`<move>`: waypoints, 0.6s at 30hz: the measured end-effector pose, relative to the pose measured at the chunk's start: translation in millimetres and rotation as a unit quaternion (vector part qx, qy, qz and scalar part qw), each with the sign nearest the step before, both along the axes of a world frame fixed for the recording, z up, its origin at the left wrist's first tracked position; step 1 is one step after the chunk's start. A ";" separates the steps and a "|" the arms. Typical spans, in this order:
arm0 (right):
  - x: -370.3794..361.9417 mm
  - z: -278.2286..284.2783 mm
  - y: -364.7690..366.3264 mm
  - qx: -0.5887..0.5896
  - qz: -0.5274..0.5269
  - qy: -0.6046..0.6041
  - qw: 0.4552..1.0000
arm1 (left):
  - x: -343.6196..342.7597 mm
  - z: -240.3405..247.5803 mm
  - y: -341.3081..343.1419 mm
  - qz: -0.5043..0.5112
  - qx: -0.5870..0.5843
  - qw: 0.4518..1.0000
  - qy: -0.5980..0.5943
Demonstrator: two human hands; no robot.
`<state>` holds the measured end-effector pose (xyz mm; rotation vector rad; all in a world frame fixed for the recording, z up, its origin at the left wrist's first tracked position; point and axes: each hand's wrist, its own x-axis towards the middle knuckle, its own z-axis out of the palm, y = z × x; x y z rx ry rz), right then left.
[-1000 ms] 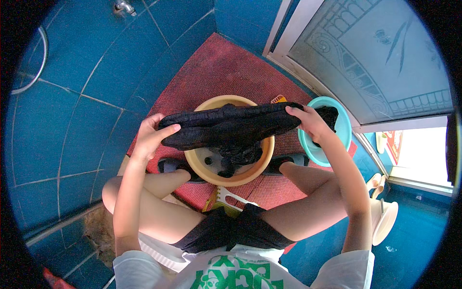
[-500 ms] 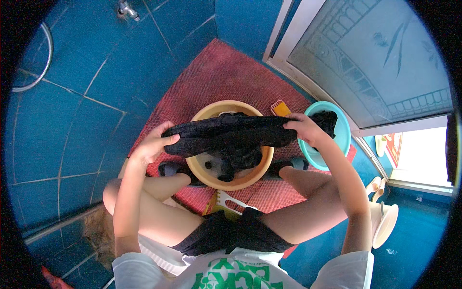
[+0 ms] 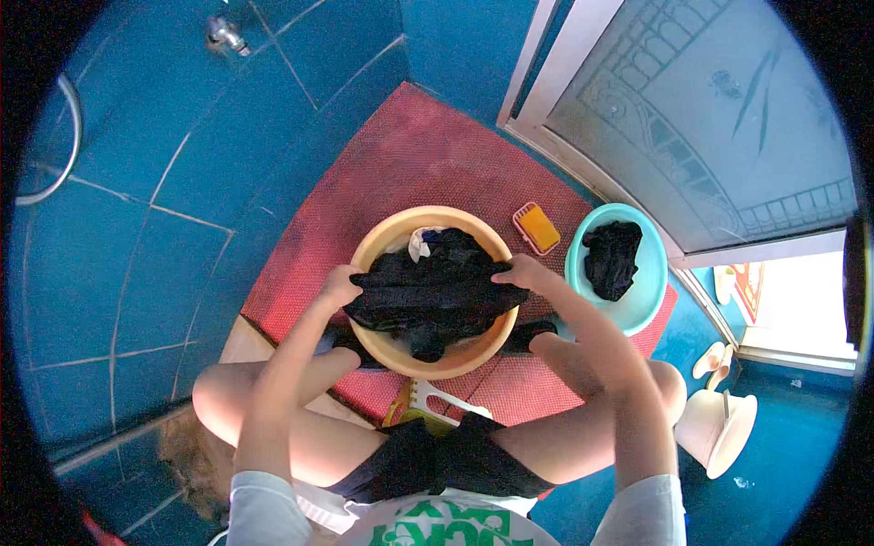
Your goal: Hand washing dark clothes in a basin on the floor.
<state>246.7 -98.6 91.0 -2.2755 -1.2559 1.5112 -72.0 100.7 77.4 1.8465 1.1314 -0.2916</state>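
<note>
Between my knees stands a yellow-orange basin (image 3: 378,353) with wet black clothes and a bit of white cloth (image 3: 420,244) in it. A black garment (image 3: 423,300) stretches across the basin, drooping in the middle onto the heap. My left hand (image 3: 342,287) grips its left end just at the basin's left rim. On the opposite side my right hand (image 3: 525,273) holds the right end over the right rim. What kind of garment it is cannot be made out.
A turquoise basin (image 3: 648,291) with a black cloth (image 3: 612,259) stands at the right. Beyond the yellow basin lies an orange soap bar in a pink dish (image 3: 537,229). A white-handled object (image 3: 446,398) sits near me. A white bucket (image 3: 728,432), slippers (image 3: 710,361) and a glass door (image 3: 710,136) are farther right.
Both hands have come down and closer together, lowering the garment from above the basin into its opening. The soap dish and turquoise basin now show in full.
</note>
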 end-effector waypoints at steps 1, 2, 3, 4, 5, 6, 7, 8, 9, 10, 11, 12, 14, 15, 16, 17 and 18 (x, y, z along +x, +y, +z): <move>-4.5 -11.1 0.0 0.006 -0.005 -0.064 0.998 | 6.1 -6.0 -3.1 -0.009 0.059 0.998 0.016; -7.7 -21.2 -1.6 0.011 -0.010 -0.128 0.992 | 12.3 -12.1 -6.3 -0.018 0.118 0.992 0.031; -17.8 -22.9 -0.1 0.007 -0.009 -0.124 0.992 | 11.7 -16.5 -9.9 -0.019 0.114 0.993 0.035; -27.9 -20.3 2.4 0.006 -0.018 -0.168 0.986 | 11.8 -20.8 -12.7 0.003 0.110 0.993 0.037; -35.3 -20.0 1.9 0.004 -0.027 -0.211 0.977 | 9.7 -25.9 -15.3 0.024 0.107 0.993 0.039; -41.1 -27.7 2.1 0.028 0.004 -0.242 0.970 | -2.3 -46.8 -13.0 0.025 0.133 0.990 0.027; -42.6 -32.1 -0.4 0.025 0.004 -0.243 0.970 | -2.3 -57.3 -14.6 0.024 0.131 0.991 0.026; -44.1 -36.2 -1.9 0.023 -0.014 -0.244 0.969 | -2.8 -67.2 -15.2 0.027 0.122 0.992 0.028; -45.6 -38.3 -2.3 0.019 -0.032 -0.244 0.969 | -1.0 -68.3 -17.0 0.031 0.111 0.993 0.031; -45.0 -39.8 -1.5 0.016 -0.032 -0.233 0.972 | 1.0 -69.1 -19.2 0.043 0.105 0.993 0.023; -45.0 -40.9 -1.5 0.014 -0.031 -0.232 0.972 | 5.7 -70.7 -21.6 0.044 0.102 0.994 0.024; -46.3 -38.7 -0.6 0.038 -0.060 -0.235 0.969 | 10.8 -71.1 -23.6 0.077 0.081 0.993 0.028; -48.6 -34.6 1.0 0.061 -0.088 -0.238 0.965 | 17.8 -70.0 -27.1 0.111 0.059 0.992 0.032; -48.4 -32.8 1.8 0.040 -0.080 -0.240 0.967 | 20.4 -69.9 -29.3 0.101 0.072 0.992 0.029; -48.2 -32.4 2.0 0.020 -0.073 -0.242 0.967 | 21.9 -69.2 -30.2 0.091 0.085 0.992 0.026; -48.8 -35.1 0.7 0.020 -0.073 -0.243 0.967 | 22.0 -67.9 -29.3 0.091 0.085 0.992 0.025; -49.0 -38.9 -3.5 0.040 -0.050 -0.246 0.967 | 23.1 -65.5 -29.2 0.054 0.069 0.996 0.024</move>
